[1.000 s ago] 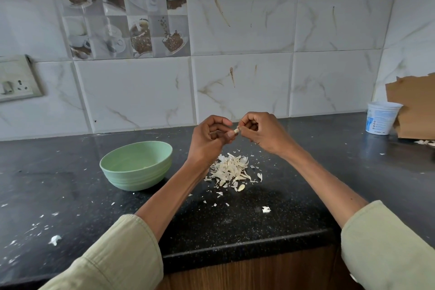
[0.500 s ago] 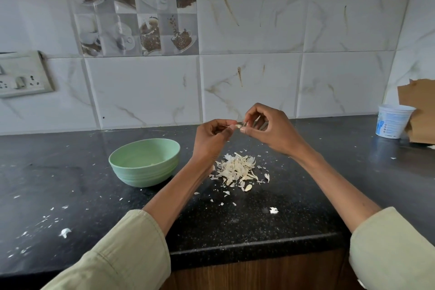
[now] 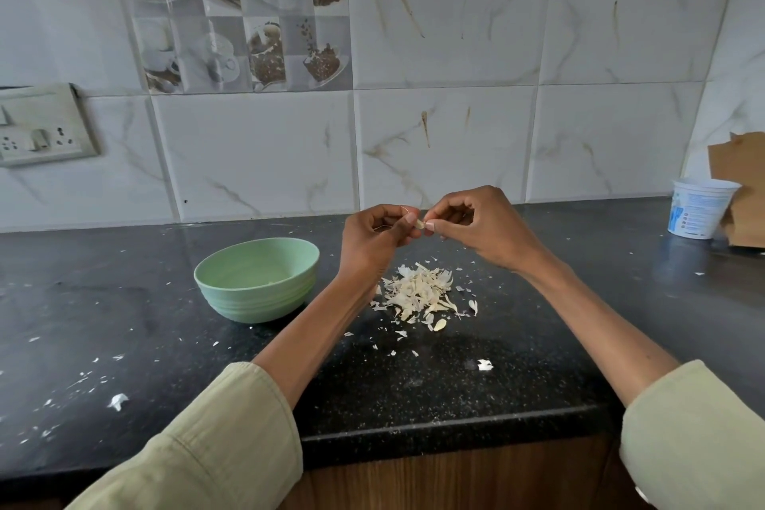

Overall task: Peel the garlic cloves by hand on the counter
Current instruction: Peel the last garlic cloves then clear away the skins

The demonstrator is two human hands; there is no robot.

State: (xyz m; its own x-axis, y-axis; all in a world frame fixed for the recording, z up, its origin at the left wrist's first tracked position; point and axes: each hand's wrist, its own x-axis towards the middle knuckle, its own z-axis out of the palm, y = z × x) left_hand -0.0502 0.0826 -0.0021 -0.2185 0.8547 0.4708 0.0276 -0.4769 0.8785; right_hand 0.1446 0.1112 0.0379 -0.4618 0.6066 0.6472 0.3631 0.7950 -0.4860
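Note:
A small pale garlic clove (image 3: 420, 224) is held up above the black counter (image 3: 414, 385), between both hands. My left hand (image 3: 374, 244) pinches it with curled fingers and thumb. From the other side, the fingertips of my right hand (image 3: 476, 226) pinch the same clove. Below the hands lies a heap of garlic skins (image 3: 420, 292) with a loose clove (image 3: 439, 324) at its near edge. A light green bowl (image 3: 256, 279) stands on the counter left of my left forearm.
A white plastic tub (image 3: 699, 206) and a piece of brown cardboard (image 3: 741, 186) stand at the far right by the tiled wall. A switch plate (image 3: 41, 124) is on the wall at left. Skin scraps (image 3: 118, 401) dot the counter. The counter's front edge (image 3: 455, 431) runs under my forearms.
Both hands stay together on the clove, with small shifts of the fingers. The camera has turned slightly, so the scene sits further right and the hands a little higher.

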